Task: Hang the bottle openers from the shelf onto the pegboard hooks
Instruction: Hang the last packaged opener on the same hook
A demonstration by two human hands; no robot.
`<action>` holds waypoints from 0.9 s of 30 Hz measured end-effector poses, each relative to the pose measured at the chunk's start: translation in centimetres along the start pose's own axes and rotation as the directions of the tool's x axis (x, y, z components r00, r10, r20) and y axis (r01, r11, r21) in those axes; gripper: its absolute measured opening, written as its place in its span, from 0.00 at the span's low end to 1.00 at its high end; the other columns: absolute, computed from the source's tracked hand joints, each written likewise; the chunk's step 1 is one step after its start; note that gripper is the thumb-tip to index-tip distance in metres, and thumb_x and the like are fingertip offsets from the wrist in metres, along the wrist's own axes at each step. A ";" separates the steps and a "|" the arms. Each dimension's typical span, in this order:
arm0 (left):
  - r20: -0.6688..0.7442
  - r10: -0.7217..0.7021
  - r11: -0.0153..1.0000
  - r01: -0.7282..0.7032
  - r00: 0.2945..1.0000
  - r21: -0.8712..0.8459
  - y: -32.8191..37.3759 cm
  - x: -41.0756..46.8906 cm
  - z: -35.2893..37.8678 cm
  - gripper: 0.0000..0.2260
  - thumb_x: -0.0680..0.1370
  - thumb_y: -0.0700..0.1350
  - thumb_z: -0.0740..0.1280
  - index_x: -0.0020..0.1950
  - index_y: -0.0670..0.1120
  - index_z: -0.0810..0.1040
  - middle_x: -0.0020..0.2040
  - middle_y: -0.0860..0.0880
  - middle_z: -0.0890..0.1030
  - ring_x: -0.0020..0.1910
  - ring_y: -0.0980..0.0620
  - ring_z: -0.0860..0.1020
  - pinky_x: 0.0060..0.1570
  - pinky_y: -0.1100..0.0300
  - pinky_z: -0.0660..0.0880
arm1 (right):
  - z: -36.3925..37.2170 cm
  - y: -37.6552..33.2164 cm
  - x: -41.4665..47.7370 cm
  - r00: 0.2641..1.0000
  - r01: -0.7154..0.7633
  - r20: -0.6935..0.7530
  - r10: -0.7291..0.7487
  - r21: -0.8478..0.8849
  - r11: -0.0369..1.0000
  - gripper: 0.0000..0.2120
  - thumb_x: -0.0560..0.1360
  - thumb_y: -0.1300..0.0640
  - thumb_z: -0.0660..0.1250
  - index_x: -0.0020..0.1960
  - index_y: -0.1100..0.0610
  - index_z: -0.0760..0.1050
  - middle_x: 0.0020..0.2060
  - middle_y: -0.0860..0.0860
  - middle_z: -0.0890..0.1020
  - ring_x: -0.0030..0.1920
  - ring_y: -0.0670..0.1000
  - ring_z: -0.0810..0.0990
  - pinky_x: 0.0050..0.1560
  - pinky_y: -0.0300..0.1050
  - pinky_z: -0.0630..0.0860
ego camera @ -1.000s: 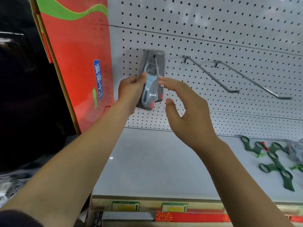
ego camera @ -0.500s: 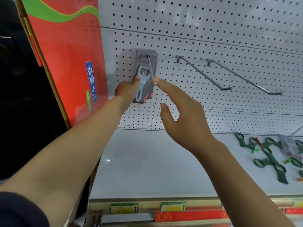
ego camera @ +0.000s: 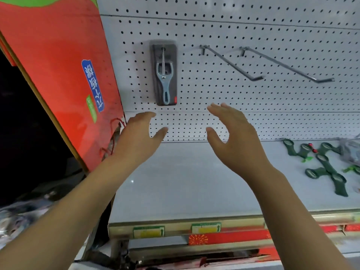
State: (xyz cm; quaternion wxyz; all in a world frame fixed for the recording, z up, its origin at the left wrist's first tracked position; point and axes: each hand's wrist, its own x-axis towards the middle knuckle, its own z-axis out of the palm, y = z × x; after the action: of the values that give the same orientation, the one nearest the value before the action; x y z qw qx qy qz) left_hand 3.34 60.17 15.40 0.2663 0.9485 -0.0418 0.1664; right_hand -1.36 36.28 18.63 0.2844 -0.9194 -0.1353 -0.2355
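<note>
A packaged light-blue bottle opener (ego camera: pixel 164 75) on a grey card hangs from the leftmost hook of the white pegboard (ego camera: pixel 243 98). Two bare metal hooks (ego camera: pixel 231 63) (ego camera: pixel 286 65) stick out to its right. My left hand (ego camera: pixel 139 136) hovers below the package, fingers apart and holding nothing. My right hand (ego camera: pixel 233 133) is beside it to the right, also open and apart from the package. Several dark green bottle openers (ego camera: pixel 324 164) lie loose on the white shelf (ego camera: pixel 194 182) at the far right.
A red and green sign panel (ego camera: pixel 58 75) leans at the left end of the shelf, with red strings at its foot. A clear plastic bag (ego camera: pixel 350 151) lies by the green openers. Price labels (ego camera: pixel 206 228) run along the shelf's front edge.
Both hands let go of the packaged opener and dropped below it. The package now hangs on the hook by itself.
</note>
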 end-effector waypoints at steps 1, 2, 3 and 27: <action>0.007 0.049 0.998 -0.049 0.999 0.026 0.2 -1.2 0.3 0.25 0.78 0.57 0.69 0.71 0.46 0.73 0.71 0.47 0.76 0.71 0.46 0.71 0.68 0.55 0.64 | 0.0 1.1 -0.7 0.999 -0.040 0.021 0.041 -0.009 0.999 0.23 0.80 0.52 0.67 0.74 0.48 0.69 0.73 0.41 0.72 0.78 0.43 0.62 0.69 0.38 0.60; 0.027 0.085 0.995 -0.087 0.996 0.052 0.5 -2.4 0.6 0.26 0.78 0.56 0.69 0.72 0.45 0.73 0.71 0.47 0.75 0.72 0.45 0.71 0.70 0.53 0.65 | -0.1 2.2 -1.5 0.996 -0.082 0.045 0.083 -0.020 0.996 0.25 0.80 0.51 0.67 0.75 0.48 0.68 0.74 0.42 0.71 0.78 0.43 0.61 0.70 0.38 0.59; 0.055 0.102 0.992 -0.106 0.993 0.068 0.9 -3.6 1.0 0.26 0.78 0.57 0.69 0.72 0.46 0.73 0.72 0.47 0.74 0.72 0.45 0.70 0.71 0.50 0.66 | -0.2 3.5 -2.4 0.990 -0.124 0.069 0.126 -0.030 0.992 0.26 0.79 0.50 0.67 0.76 0.48 0.67 0.75 0.42 0.70 0.78 0.43 0.60 0.70 0.37 0.57; 0.477 0.144 0.981 -0.063 0.867 -0.182 32.2 -19.3 27.1 0.24 0.79 0.56 0.67 0.74 0.52 0.69 0.74 0.53 0.71 0.75 0.53 0.65 0.72 0.53 0.65 | -20.2 32.7 -29.1 0.686 -0.701 0.139 0.714 -0.136 0.700 0.24 0.79 0.54 0.69 0.74 0.55 0.70 0.71 0.50 0.74 0.73 0.52 0.68 0.67 0.38 0.60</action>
State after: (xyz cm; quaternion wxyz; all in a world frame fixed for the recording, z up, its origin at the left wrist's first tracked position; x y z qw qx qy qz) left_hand -12.30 18.35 2.94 0.3134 0.9315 -0.1717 -0.0680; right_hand -20.87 -5.14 3.49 0.3067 -0.9272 0.2132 -0.0275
